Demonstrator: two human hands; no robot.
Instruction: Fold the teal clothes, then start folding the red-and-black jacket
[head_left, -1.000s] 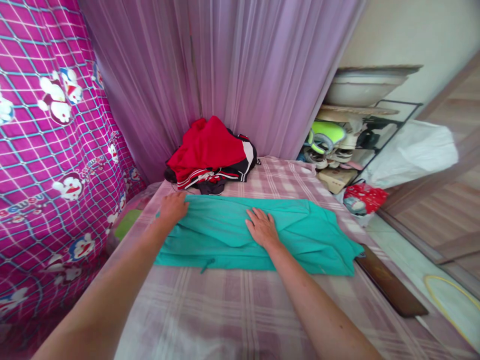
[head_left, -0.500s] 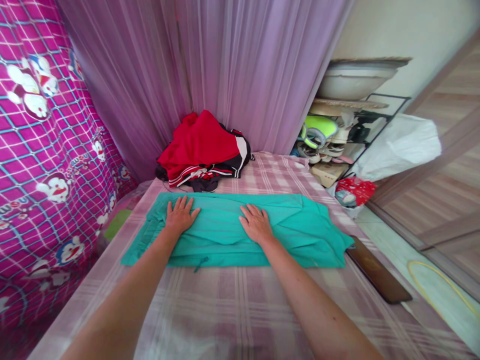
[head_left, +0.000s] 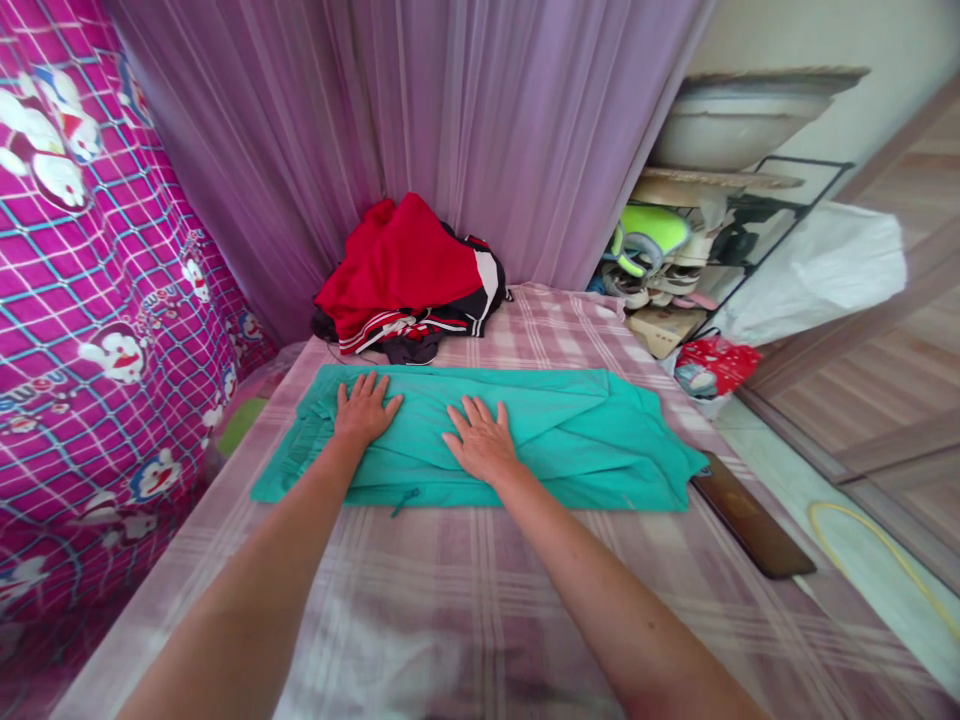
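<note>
Teal garment [head_left: 555, 440] flat on bed, left hand [head_left: 364, 410], right hand [head_left: 480, 445] pressing it

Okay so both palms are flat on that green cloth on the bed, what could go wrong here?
The teal garment is still rumpled right of the right hand, so creases may get pressed in. Its left end, beyond the left hand, lies near the bed edge and might slip off.

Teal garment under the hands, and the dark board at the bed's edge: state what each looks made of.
The teal garment: soft, matte fabric, likely cotton or a blend; it creases and lies limp under both flat hands, left hand and right hand. The dark board: rigid and glossy brown, probably varnished wood, since it reflects light and keeps straight edges.
</note>
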